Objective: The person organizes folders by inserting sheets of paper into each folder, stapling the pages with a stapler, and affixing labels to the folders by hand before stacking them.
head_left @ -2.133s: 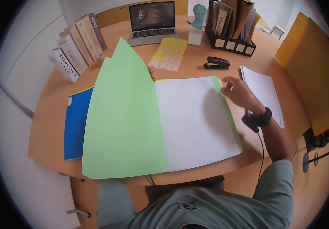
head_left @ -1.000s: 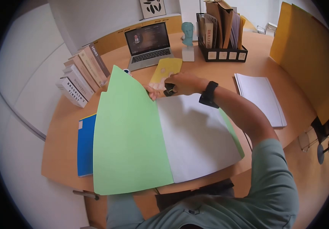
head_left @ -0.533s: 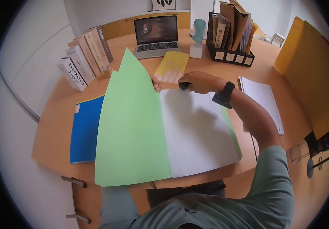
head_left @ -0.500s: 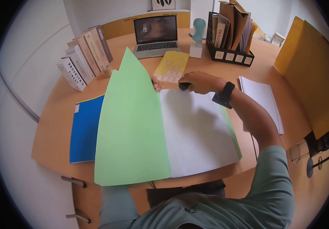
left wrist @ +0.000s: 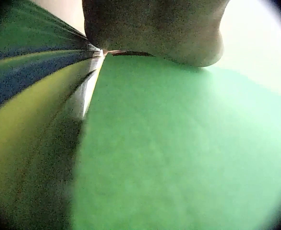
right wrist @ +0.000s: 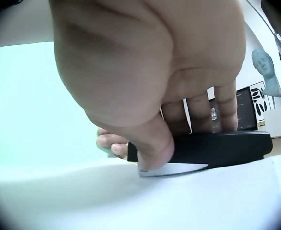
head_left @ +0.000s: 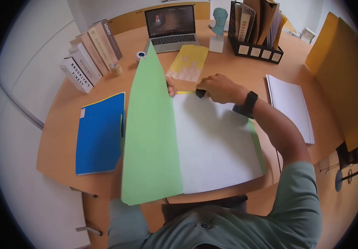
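The green folder [head_left: 150, 137] lies spread, its left cover raised at a slant and white sheets [head_left: 216, 145] on its right side. At the fold's top end, the left hand [head_left: 171, 86] grips the folder with curled fingers; the cover hides most of that hand and forearm. In the left wrist view the left hand [left wrist: 155, 28] is against the green cover [left wrist: 179, 143]. A black stapler [right wrist: 217, 149] is gripped by the right hand [head_left: 220, 89], thumb low on one side and fingers on the other, over the sheets' top edge. Whether its jaws enclose paper, I cannot tell.
Left of the green folder lies a blue folder [head_left: 100, 135], with upright books [head_left: 90, 56] behind. A laptop [head_left: 170, 27], yellow patterned envelope [head_left: 187, 62], bust [head_left: 219, 23] and black file holder [head_left: 258, 52] stand or lie farther back. White papers [head_left: 291, 108] lie at right.
From beside the folder's top right corner, the right hand has moved left and taken hold of the stapler. The green cover has swung rightward and more upright, uncovering more of the blue folder.
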{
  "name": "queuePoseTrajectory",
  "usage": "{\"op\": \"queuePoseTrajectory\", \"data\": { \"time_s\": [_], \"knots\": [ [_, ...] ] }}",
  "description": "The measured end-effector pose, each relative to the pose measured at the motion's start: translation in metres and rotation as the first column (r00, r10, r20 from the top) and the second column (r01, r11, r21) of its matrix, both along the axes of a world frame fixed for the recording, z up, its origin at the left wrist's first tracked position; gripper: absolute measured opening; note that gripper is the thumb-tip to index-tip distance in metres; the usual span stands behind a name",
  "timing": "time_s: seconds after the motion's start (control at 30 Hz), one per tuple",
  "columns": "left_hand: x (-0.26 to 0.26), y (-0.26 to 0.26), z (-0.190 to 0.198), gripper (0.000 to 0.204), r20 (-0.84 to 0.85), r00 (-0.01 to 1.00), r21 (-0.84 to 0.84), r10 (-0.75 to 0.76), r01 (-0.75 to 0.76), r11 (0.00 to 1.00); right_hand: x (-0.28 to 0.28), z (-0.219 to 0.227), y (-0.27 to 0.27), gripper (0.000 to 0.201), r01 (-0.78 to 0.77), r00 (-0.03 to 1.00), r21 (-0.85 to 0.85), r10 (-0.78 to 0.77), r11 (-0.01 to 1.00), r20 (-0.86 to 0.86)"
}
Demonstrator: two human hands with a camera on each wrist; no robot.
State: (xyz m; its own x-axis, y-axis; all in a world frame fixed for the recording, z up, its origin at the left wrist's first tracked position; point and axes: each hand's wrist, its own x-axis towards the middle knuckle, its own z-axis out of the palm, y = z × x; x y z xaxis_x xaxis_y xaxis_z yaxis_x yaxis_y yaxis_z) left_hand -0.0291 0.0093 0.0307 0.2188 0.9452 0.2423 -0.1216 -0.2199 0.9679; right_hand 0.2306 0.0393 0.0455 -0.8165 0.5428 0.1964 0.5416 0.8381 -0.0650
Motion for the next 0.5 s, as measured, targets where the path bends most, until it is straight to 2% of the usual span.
{"op": "queuePoseTrajectory", "data": {
  "time_s": [0.1,0.2,0.3,0.4,0.5],
  "knots": [
    [0.000,0.004,-0.003,0.026,0.001,1.000,0.002,0.008,-0.008,1.000,0.002,0.008,0.000,0.018,0.020,1.000,-0.030,-0.021,0.999,-0.022],
    [0.000,0.003,-0.003,0.026,0.007,1.000,0.002,0.023,-0.023,1.000,0.000,-0.002,-0.005,0.016,0.004,1.000,0.056,-0.003,0.998,-0.022],
    [0.002,0.003,-0.002,0.026,0.009,0.999,0.002,0.037,-0.037,0.999,0.002,0.004,-0.002,0.020,-0.005,0.999,0.019,0.005,1.000,-0.036],
    [0.001,0.004,-0.003,0.027,0.021,0.998,0.010,0.054,-0.054,0.998,0.007,0.024,-0.008,0.022,0.045,0.999,-0.092,-0.047,0.995,-0.027],
    [-0.001,-0.002,-0.010,0.027,0.041,0.995,-0.016,0.096,-0.095,0.995,0.017,0.023,0.006,0.022,0.049,0.990,0.055,-0.041,0.997,-0.135]
  ]
}}
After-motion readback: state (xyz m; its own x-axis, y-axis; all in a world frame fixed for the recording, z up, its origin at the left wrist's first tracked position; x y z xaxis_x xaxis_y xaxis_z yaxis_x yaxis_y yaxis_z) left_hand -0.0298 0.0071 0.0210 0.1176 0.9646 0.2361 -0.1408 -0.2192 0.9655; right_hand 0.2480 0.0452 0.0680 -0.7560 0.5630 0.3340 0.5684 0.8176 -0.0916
